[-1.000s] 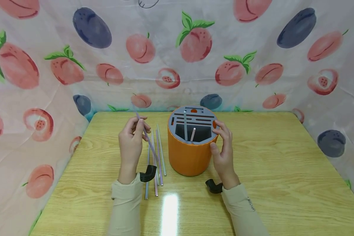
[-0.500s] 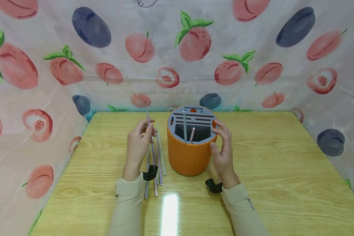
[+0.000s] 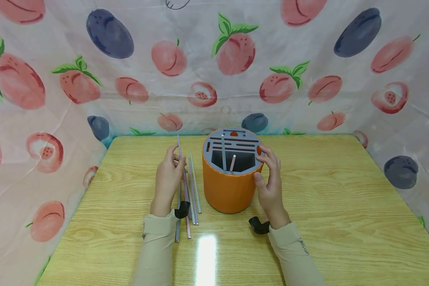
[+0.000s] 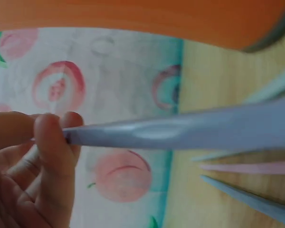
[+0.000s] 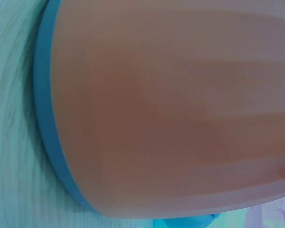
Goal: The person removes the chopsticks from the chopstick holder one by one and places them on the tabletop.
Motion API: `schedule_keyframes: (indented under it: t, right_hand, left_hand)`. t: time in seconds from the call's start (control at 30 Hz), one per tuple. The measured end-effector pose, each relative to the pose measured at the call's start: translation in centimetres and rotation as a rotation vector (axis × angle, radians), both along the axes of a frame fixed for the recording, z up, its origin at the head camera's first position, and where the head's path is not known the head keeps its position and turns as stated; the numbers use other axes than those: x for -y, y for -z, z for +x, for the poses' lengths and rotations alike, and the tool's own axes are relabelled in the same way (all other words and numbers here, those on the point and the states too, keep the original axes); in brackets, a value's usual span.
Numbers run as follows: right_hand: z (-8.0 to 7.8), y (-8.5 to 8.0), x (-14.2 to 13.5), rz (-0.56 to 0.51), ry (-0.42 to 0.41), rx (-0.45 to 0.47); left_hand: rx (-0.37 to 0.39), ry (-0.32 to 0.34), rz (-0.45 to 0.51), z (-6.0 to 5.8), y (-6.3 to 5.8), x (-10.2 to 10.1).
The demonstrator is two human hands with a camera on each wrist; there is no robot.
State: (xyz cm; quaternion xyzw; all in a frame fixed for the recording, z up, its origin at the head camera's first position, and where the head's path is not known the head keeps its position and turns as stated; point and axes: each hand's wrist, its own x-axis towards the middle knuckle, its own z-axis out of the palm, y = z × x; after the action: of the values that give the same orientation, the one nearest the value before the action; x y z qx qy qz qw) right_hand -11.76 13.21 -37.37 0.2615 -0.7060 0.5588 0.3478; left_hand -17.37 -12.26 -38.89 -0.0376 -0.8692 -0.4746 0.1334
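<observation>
A purple metallic chopstick (image 4: 190, 130) is pinched near its narrow end between the thumb and fingers of my left hand (image 3: 168, 176). It hangs above several other chopsticks (image 3: 195, 216) that lie side by side on the table, left of an orange utensil holder (image 3: 228, 194). My right hand (image 3: 270, 182) grips the holder's right edge, thumb on the orange side and fingers on the grey slotted top (image 3: 214, 145). A silvery chopstick (image 3: 224, 153) and a pink one (image 3: 233, 163) lean in the holder's large front opening; their lower parts are hidden inside.
The wooden table (image 3: 336, 190) runs back to a fruit-printed cloth (image 3: 128, 107) that also hangs at both sides. A black wrist camera (image 3: 182, 209) overlaps the lying chopsticks in the head view. Another black camera (image 3: 259, 225) sits at the right wrist.
My left hand has moved right, over the lying chopsticks. The purple chopstick has swung from a slant to nearly in line with them and come lower. My right hand stays on the holder.
</observation>
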Motion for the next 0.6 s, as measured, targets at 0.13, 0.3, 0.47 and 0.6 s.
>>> schedule_keyframes:
  t: [0.13, 0.3, 0.47, 0.6]
  right_hand:
    - [-0.2, 0.3, -0.1, 0.0, -0.003, 0.007]
    - [-0.6, 1.0, -0.4, 0.003, -0.001, 0.007]
    - [0.0, -0.1, 0.0, 0.009, 0.002, -0.004]
    - [-0.1, -0.1, 0.0, 0.003, -0.003, -0.005]
  left_hand:
    - [0.085, -0.014, -0.107, -0.5, 1.1, 0.2]
    - [0.154, 0.022, -0.247, -0.8, 2.4, 0.4]
    - [0.247, 0.084, -0.417, -0.6, 3.6, 0.5]
    - [0.302, 0.109, -0.48, -0.5, 4.3, 0.4]
